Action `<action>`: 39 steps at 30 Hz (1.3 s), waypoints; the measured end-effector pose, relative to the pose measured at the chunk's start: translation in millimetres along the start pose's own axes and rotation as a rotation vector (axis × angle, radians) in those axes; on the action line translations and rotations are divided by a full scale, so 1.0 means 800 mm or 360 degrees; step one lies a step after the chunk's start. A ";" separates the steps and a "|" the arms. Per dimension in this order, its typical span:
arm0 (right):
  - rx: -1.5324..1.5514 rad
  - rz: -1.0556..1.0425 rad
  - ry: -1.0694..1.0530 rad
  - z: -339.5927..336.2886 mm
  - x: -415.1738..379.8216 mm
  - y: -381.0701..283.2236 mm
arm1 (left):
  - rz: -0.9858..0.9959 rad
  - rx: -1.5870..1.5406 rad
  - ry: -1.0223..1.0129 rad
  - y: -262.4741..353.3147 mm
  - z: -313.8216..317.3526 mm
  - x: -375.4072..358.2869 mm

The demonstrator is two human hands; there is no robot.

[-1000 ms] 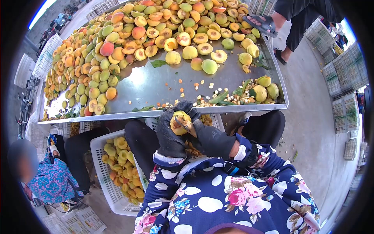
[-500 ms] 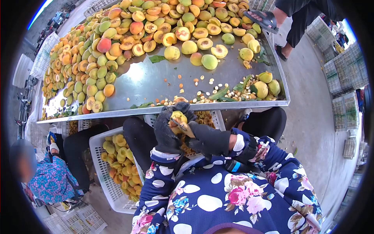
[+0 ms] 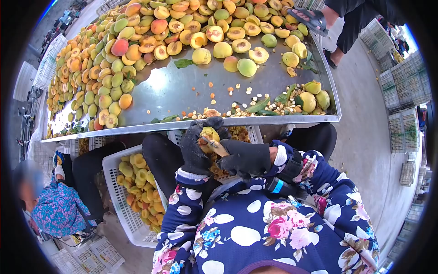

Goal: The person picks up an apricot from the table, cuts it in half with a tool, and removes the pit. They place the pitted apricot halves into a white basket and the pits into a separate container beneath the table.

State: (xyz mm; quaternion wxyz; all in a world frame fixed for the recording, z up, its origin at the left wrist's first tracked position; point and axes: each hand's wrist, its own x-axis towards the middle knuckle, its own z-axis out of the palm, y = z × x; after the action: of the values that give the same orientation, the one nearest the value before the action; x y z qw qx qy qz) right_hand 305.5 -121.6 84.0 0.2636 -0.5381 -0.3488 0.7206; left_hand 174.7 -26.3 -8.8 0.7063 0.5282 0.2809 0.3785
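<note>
The black-gloved hands, left (image 3: 195,148) and right (image 3: 246,157), are close together: left clamped on a yellow halved fruit (image 3: 209,134), right gripping a wooden-handled tool (image 3: 216,145) against it.

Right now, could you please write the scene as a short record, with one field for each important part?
left hand: black-gloved left hand, holding a yellowish fruit
right hand: black-gloved right hand, holding a wooden-handled tool at the fruit
metal table: piled fruits, many cut open; scattered pale kernels; green leaves
white basket: left of the legs, holding fruit pieces
others: seated person at left; sandaled foot at the table's far right
tool tip: too small to describe surely
</note>
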 end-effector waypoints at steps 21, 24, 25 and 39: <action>0.0827 -0.0374 -0.0225 0.016 -0.001 0.031 | 0.0081 0.0033 0.0035 -0.045 -0.028 0.008; 0.0869 -0.0382 -0.0185 -0.011 -0.019 0.065 | -0.0262 0.0263 0.0224 0.036 0.009 -0.003; 0.0865 -0.0404 -0.0192 -0.021 -0.022 0.074 | -0.0327 0.0687 0.0145 0.048 0.003 -0.011; -0.1106 0.0350 0.0102 -0.037 0.030 0.188 | -0.0523 0.1436 0.0859 0.139 -0.251 -0.079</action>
State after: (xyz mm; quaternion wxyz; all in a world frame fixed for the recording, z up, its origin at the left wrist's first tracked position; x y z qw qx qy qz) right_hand 326.4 -189.7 -53.8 -0.0032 -0.6523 -0.5044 0.5658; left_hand -47.2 45.7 40.4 0.3627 0.6119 0.6651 0.2271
